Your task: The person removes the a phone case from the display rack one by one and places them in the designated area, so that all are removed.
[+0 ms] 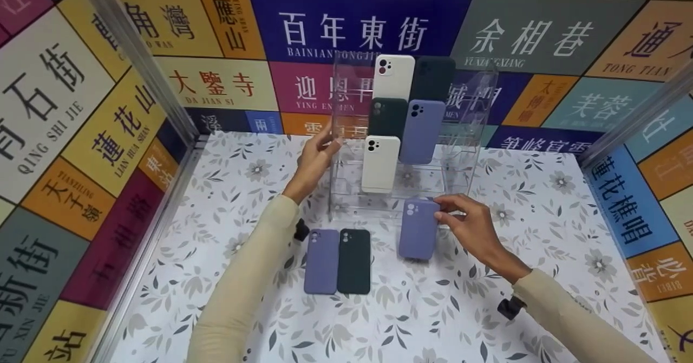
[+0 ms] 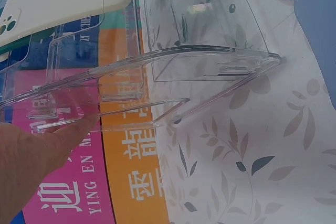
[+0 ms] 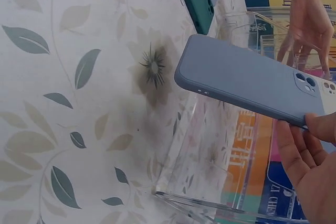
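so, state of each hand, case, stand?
Left hand: gripping clear stand
Right hand: pinching held purple case
Held purple case: off the stand
Clear stand: upright
Upper white case: racked
Lower white case: racked
Upper dark case: racked
Lower dark case: racked
Stand's purple case: racked
Table purple case: lying flat
Table dark case: lying flat

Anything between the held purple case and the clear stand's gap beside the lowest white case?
Nothing visible. The right hand pinches the purple case in front of the clear stand; the left hand is at its left edge.

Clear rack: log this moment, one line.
right hand: holds purple phone case | left hand: grips clear rack | rack: five cases | table: two cases
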`<state>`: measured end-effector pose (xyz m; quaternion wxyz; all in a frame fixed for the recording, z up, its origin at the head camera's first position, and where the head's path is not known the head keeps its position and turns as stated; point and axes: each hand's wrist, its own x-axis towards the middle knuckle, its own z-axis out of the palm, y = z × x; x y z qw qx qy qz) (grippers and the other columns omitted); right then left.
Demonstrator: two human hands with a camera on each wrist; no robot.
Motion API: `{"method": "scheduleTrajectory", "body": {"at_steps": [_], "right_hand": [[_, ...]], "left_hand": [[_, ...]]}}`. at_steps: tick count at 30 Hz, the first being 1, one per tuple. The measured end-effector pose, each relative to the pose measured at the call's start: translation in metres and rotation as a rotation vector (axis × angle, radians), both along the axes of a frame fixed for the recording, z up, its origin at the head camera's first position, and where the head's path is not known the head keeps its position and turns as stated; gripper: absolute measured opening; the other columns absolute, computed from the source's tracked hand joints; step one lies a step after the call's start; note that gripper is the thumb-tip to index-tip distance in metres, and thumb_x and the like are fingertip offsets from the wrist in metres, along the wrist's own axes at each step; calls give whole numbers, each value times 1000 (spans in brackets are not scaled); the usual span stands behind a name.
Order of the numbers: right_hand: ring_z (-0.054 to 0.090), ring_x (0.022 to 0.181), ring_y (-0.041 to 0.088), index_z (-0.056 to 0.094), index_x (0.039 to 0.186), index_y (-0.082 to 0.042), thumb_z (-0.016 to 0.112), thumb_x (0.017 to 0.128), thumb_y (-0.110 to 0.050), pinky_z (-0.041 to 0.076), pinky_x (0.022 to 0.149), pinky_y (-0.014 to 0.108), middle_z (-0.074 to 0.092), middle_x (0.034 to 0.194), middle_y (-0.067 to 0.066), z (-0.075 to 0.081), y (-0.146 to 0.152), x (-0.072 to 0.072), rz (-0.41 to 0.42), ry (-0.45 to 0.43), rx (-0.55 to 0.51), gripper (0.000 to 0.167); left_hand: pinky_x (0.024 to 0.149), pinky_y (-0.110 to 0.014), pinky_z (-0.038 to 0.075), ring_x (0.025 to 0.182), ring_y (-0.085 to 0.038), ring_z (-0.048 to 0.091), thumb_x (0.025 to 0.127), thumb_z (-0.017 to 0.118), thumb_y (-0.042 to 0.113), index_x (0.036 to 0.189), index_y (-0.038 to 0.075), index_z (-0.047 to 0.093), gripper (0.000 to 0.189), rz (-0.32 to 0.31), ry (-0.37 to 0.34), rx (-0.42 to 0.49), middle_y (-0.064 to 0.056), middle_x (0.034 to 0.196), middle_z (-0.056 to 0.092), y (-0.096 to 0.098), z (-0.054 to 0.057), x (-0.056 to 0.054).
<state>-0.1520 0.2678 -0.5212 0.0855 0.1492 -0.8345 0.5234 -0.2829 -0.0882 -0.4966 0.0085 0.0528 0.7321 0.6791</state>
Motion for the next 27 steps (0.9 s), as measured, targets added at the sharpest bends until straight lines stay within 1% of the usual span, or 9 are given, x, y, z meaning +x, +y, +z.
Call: {"method": "scheduleTrajectory", "body": {"at_steps": [4,7,12,15,18,25,27], "right_hand": [[75,99,26,80,124,-1,79,96,10,63,83,26,76,111,15,-5,-2,3,-1,-54,-10,30],[76,98,29,79,124,-1,79,96,10,64,81,28,76,109,15,-9,-3,3,7,-92,-14,30],[76,97,25,78,126,2,78,96,10,65,80,32,75,110,17,-12,-6,4,18,-148,-28,31],[76,95,21,77,127,4,78,96,11,65,79,35,75,109,18,-16,-8,4,19,-181,-37,32],[76,92,19,77,127,5,78,95,11,65,78,37,75,105,18,-20,-10,4,19,-213,-40,33],[77,88,21,75,130,8,78,97,8,66,76,37,75,104,20,-31,-14,7,33,-282,-48,33],[77,87,22,75,129,8,78,97,7,66,76,40,75,104,21,-34,-15,7,35,-303,-56,33]], "left_hand": [[85,-34,51,129,-26,67,111,65,27,172,33,38,66,0,4,0,-17,160,60,-1,-1,0],[82,-33,50,127,-25,67,112,65,27,171,33,39,65,-2,2,12,-15,159,61,-1,0,0],[76,-33,46,122,-22,67,112,64,27,171,33,41,64,-1,-3,15,-15,158,62,0,0,0],[77,-31,47,122,-22,66,112,64,27,171,34,41,64,1,-7,6,-15,159,60,0,0,0],[82,-32,50,126,-23,66,111,65,29,171,35,41,64,3,-10,1,-14,159,60,0,0,0],[88,-36,51,131,-28,66,111,65,29,172,30,39,67,-3,-3,9,-11,156,63,-1,0,0],[89,-37,52,132,-29,66,111,65,29,172,31,39,66,-4,1,4,-13,156,63,-1,-1,0]]}}
